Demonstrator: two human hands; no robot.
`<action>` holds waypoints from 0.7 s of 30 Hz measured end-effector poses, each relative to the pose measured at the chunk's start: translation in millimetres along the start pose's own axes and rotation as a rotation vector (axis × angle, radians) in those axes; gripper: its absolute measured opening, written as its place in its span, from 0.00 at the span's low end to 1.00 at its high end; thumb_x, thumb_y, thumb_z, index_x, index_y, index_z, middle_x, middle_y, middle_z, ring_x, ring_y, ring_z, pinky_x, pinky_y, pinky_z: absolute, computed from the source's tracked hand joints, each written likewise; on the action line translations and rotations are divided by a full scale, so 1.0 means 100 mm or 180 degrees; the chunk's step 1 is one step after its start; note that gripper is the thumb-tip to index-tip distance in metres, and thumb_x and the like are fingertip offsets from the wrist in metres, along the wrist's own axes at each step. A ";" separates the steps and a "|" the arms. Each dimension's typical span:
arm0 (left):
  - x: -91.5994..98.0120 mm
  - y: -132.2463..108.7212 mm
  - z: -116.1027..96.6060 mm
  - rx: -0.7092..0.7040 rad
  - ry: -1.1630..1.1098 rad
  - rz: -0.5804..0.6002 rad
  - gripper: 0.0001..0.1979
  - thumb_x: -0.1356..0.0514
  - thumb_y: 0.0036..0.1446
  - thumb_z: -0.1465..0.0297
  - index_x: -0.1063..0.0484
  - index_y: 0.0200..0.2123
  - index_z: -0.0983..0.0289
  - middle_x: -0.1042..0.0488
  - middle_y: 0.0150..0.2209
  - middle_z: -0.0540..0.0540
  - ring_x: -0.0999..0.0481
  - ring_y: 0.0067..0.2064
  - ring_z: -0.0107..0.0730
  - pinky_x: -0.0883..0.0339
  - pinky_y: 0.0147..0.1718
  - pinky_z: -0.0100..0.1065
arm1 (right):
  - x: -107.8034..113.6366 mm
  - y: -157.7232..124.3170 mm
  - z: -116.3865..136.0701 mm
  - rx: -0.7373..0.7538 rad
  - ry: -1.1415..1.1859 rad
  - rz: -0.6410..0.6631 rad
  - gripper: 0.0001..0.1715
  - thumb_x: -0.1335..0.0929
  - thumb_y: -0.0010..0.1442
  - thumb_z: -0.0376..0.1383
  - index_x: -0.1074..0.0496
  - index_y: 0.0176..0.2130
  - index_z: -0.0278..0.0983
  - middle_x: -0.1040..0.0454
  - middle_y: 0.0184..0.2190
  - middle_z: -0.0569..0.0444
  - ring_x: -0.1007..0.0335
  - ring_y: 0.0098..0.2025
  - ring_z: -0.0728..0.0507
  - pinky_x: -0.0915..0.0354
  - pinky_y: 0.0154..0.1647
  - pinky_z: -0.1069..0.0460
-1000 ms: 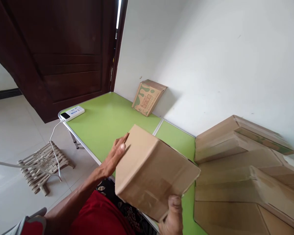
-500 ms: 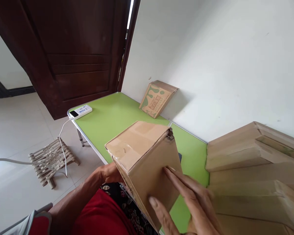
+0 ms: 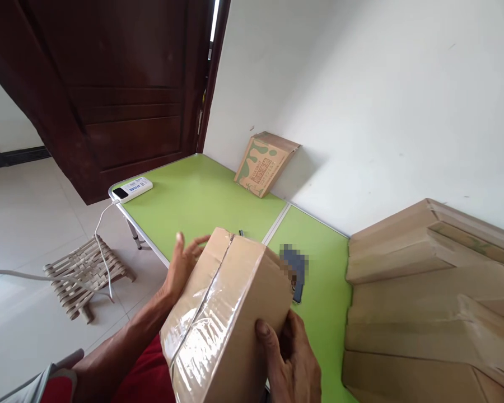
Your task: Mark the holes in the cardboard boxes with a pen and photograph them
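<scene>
We log two printed items, neither legible to us. Item one, the flattened carton (image 3: 262, 165) standing at the far edge of the green table (image 3: 193, 204): green splash pattern and an orange label block of several lines, characters too small to read. Item two, the white power bank (image 3: 132, 188) at the table corner: short rows of blue lettering, unreadable. The taped box (image 3: 231, 302) shows us plain brown faces.

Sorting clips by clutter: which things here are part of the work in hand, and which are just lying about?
In hand: taped cardboard box, gripped by right hand, steadied by left hand.
Lying about, untouched: flat cardboard stack, printed box against the wall, white power bank, woven stool.
</scene>
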State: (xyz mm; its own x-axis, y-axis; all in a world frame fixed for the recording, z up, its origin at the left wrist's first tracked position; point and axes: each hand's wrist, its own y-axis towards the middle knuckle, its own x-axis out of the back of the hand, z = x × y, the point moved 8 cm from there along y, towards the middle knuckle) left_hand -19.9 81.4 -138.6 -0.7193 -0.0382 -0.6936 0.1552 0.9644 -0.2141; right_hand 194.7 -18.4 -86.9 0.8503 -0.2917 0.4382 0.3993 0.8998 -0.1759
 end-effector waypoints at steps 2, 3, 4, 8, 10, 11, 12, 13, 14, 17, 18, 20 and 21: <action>-0.01 -0.05 -0.29 -0.1077 0.0833 -0.0137 0.47 0.55 0.63 0.31 0.38 0.70 0.57 0.30 0.66 0.63 0.27 0.63 0.53 0.32 0.62 0.50 | 0.02 -0.06 -0.03 0.0000 -0.0006 -0.0106 0.45 0.33 0.56 0.71 0.30 0.54 0.41 0.19 0.48 0.45 0.24 0.48 0.30 0.32 0.45 0.43; -0.10 -0.11 -0.39 -0.1541 0.1363 -0.0007 0.49 0.54 0.61 0.30 0.42 0.73 0.55 0.33 0.68 0.63 0.30 0.65 0.54 0.34 0.63 0.52 | 0.05 -0.07 -0.05 -0.0005 -0.0098 -0.0170 0.44 0.32 0.54 0.72 0.29 0.52 0.42 0.19 0.45 0.47 0.24 0.46 0.30 0.33 0.44 0.43; -0.22 -0.16 -0.42 -0.1800 0.1877 0.0284 0.50 0.51 0.59 0.30 0.45 0.75 0.54 0.36 0.70 0.63 0.34 0.67 0.56 0.38 0.65 0.53 | 0.07 -0.08 -0.08 -0.0009 -0.0228 -0.0229 0.44 0.32 0.53 0.73 0.29 0.49 0.42 0.19 0.41 0.48 0.24 0.43 0.30 0.34 0.42 0.43; -0.47 -0.25 -0.17 -0.1271 0.3065 0.1399 0.47 0.43 0.62 0.39 0.48 0.76 0.53 0.44 0.74 0.63 0.44 0.72 0.61 0.43 0.68 0.57 | 0.13 -0.10 -0.14 0.0188 -0.0611 -0.0426 0.42 0.29 0.45 0.75 0.30 0.38 0.45 0.22 0.30 0.49 0.26 0.35 0.30 0.34 0.38 0.43; -0.40 -0.23 -0.11 -0.0849 0.2968 0.1365 0.41 0.41 0.63 0.45 0.43 0.74 0.53 0.41 0.71 0.62 0.36 0.67 0.58 0.34 0.62 0.53 | 0.12 -0.12 -0.17 0.0262 -0.0540 -0.0439 0.40 0.28 0.45 0.74 0.30 0.36 0.45 0.22 0.29 0.49 0.26 0.34 0.32 0.34 0.36 0.44; -0.35 -0.22 -0.10 -0.0672 0.2841 0.1312 0.38 0.41 0.61 0.48 0.40 0.71 0.54 0.38 0.68 0.61 0.30 0.61 0.55 0.29 0.56 0.49 | 0.09 -0.12 -0.19 0.0229 -0.0459 -0.0373 0.38 0.29 0.48 0.74 0.30 0.34 0.45 0.23 0.28 0.50 0.27 0.32 0.34 0.34 0.35 0.44; -0.30 -0.21 -0.09 -0.0511 0.2724 0.1282 0.36 0.40 0.60 0.49 0.38 0.67 0.55 0.34 0.64 0.60 0.26 0.55 0.50 0.26 0.50 0.45 | 0.06 -0.12 -0.21 0.0173 -0.0354 -0.0289 0.37 0.30 0.51 0.73 0.30 0.33 0.45 0.24 0.27 0.52 0.28 0.31 0.35 0.34 0.35 0.45; -0.25 -0.21 -0.08 -0.0380 0.2624 0.1254 0.33 0.40 0.58 0.50 0.36 0.63 0.56 0.31 0.59 0.59 0.25 0.50 0.47 0.26 0.45 0.41 | 0.03 -0.12 -0.22 0.0117 -0.0227 -0.0222 0.35 0.31 0.54 0.72 0.29 0.33 0.44 0.23 0.27 0.52 0.27 0.32 0.36 0.33 0.35 0.46; -0.20 -0.20 -0.09 -0.0285 0.2557 0.1222 0.30 0.40 0.58 0.51 0.34 0.60 0.57 0.29 0.55 0.57 0.24 0.46 0.44 0.26 0.41 0.39 | 0.01 -0.11 -0.23 0.0072 -0.0085 -0.0183 0.34 0.32 0.57 0.70 0.27 0.33 0.43 0.22 0.30 0.52 0.26 0.34 0.37 0.32 0.36 0.46; -0.12 -0.22 -0.14 -0.0245 0.2763 0.1065 0.22 0.40 0.61 0.53 0.31 0.53 0.59 0.25 0.49 0.55 0.25 0.44 0.41 0.28 0.40 0.37 | -0.05 -0.03 -0.23 -0.0007 0.0370 -0.0109 0.38 0.30 0.57 0.68 0.23 0.49 0.41 0.20 0.50 0.46 0.24 0.51 0.33 0.28 0.46 0.46; -0.12 -0.23 -0.18 -0.0315 0.2941 0.0995 0.21 0.40 0.62 0.53 0.29 0.51 0.59 0.24 0.48 0.55 0.24 0.45 0.42 0.29 0.42 0.37 | -0.08 0.01 -0.24 -0.0032 0.0484 -0.0002 0.43 0.30 0.57 0.68 0.25 0.55 0.40 0.23 0.57 0.44 0.27 0.58 0.32 0.28 0.51 0.45; -0.19 -0.26 -0.26 -0.0565 0.3373 0.0875 0.18 0.40 0.64 0.55 0.25 0.49 0.60 0.23 0.48 0.56 0.23 0.47 0.43 0.29 0.46 0.39 | -0.17 0.07 -0.27 -0.0090 0.0624 0.0318 0.49 0.32 0.59 0.68 0.30 0.64 0.41 0.30 0.66 0.43 0.34 0.67 0.31 0.32 0.61 0.42; -0.25 -0.28 -0.31 -0.0754 0.3610 0.0845 0.16 0.39 0.65 0.56 0.24 0.48 0.61 0.22 0.48 0.57 0.23 0.48 0.43 0.30 0.48 0.41 | -0.21 0.09 -0.29 -0.0100 0.0668 0.0466 0.49 0.33 0.59 0.68 0.31 0.66 0.41 0.32 0.69 0.44 0.38 0.70 0.31 0.35 0.65 0.41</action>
State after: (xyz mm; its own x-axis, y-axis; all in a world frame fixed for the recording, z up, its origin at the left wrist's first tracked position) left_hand -27.1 63.0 -93.6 -0.8909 0.3085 0.3334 0.3465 0.9362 0.0595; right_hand 189.9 -13.2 -123.1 0.9510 -0.2230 0.2141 0.2744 0.9278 -0.2528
